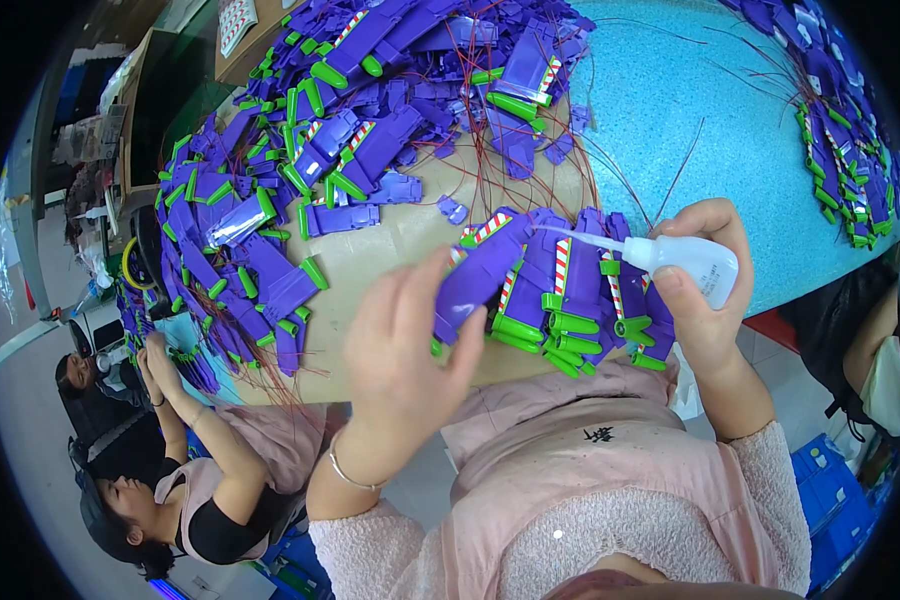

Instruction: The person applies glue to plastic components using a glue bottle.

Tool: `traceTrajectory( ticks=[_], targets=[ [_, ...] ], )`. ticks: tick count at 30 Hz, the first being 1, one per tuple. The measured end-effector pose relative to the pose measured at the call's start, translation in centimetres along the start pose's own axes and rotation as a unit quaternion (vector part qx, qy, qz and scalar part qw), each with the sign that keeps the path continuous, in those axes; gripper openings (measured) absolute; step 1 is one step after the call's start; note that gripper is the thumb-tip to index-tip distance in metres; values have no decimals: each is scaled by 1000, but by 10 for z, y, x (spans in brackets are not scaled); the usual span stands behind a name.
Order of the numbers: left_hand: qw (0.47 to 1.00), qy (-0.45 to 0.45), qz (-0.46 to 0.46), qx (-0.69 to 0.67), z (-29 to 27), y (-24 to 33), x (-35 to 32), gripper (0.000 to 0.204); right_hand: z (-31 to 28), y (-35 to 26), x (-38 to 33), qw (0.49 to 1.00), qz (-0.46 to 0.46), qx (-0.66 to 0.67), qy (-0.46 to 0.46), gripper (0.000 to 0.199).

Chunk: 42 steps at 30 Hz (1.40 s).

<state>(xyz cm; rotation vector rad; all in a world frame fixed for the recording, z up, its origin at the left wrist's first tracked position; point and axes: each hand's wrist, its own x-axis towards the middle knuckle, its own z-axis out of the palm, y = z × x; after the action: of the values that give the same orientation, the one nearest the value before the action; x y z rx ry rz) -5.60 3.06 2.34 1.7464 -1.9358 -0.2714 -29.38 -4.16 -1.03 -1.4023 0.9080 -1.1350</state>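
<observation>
My left hand (400, 340) is closed round a purple plastic wing piece (480, 272) with a red-and-white striped band and a bit of green showing at its lower end. In my right hand (712, 318) is a small white squeeze bottle (705, 262), tipped on its side. Its long thin nozzle (592, 240) points left, with the tip at the upper end of the held wing piece. Just right of that piece, several more purple wing pieces (578, 285) with green ends lie overlapping in a row at the table's near edge.
A large heap of purple and green wing pieces (370, 145) covers the table's left and back. Thin red wires (480, 150) trail among them. Another pile (850, 170) lies at far right on the blue tabletop (690, 100). A co-worker (220, 470) sits at left, hands raised.
</observation>
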Motion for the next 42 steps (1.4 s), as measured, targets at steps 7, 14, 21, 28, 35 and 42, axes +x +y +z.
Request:
traceTrajectory(
  ticks=[7, 14, 21, 28, 35, 42],
  targets=[
    [999, -13, 23, 37, 8, 4, -9, 54, 3, -8, -4, 1000, 23, 12, -4, 22],
    [999, -3, 27, 36, 10, 5, -9, 53, 6, -11, -6, 998, 6, -44, -53, 16],
    [999, -5, 22, 48, 9, 7, -9, 54, 9, -8, -3, 996, -25, -60, -65, 17],
    [992, 8, 63, 108, 6, 13, -8, 53, 2, -11, -4, 997, -25, -56, -46, 18],
    [986, 31, 95, 131, 8, 15, -8, 53, 8, -17, 2, 996, -49, -49, -58, 17],
    [985, 37, 92, 140, 7, 14, -8, 49, 7, -13, 3, 997, -47, -53, -44, 16]
  ],
)
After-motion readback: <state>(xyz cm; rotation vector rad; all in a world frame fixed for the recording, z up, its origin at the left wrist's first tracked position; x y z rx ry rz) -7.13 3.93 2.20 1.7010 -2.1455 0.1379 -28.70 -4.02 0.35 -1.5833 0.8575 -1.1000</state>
